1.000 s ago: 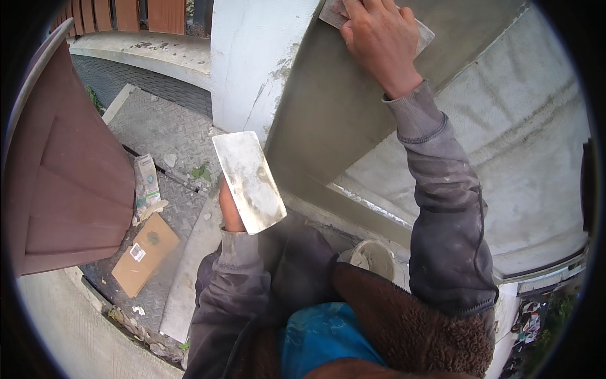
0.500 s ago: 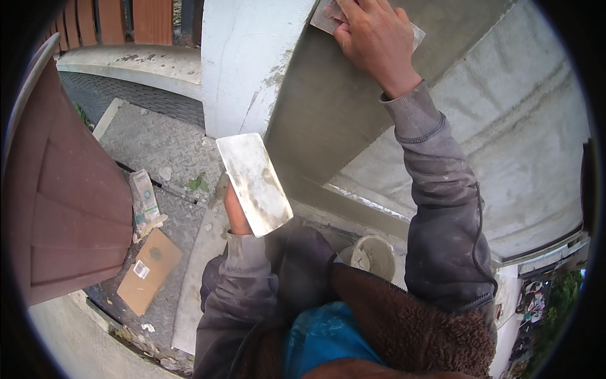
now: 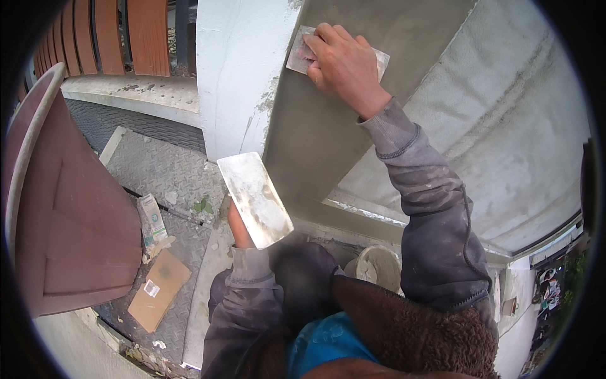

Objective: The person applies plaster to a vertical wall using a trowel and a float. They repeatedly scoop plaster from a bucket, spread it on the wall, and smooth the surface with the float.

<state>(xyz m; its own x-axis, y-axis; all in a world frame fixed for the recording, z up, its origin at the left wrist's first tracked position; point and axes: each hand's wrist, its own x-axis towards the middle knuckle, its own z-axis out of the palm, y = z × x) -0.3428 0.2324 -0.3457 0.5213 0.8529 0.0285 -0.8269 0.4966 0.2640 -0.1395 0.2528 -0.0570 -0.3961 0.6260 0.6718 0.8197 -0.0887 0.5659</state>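
Observation:
My right hand grips a flat rectangular trowel by its handle. The trowel's plate lies against a strip of wet grey plaster, one end by the white pillar's edge. Lower and to the left, my left hand is closed behind a second rectangular plate, a pale, smeared trowel. Its broad face is turned up toward me and its handle is hidden. A round bucket with grey residue inside stands below the plastered strip, partly covered by my right sleeve.
Left stands a large maroon planter. Beside it a flattened cardboard piece and a crumpled paper pack lie on patterned paving. A white pillar adjoins the plaster; a wooden slat fence rises behind. A grey panel spans the right.
The view has tilted up a little. My right hand and its trowel have slid a short way down the plaster toward me. My left hand keeps its trowel in nearly the same pose.

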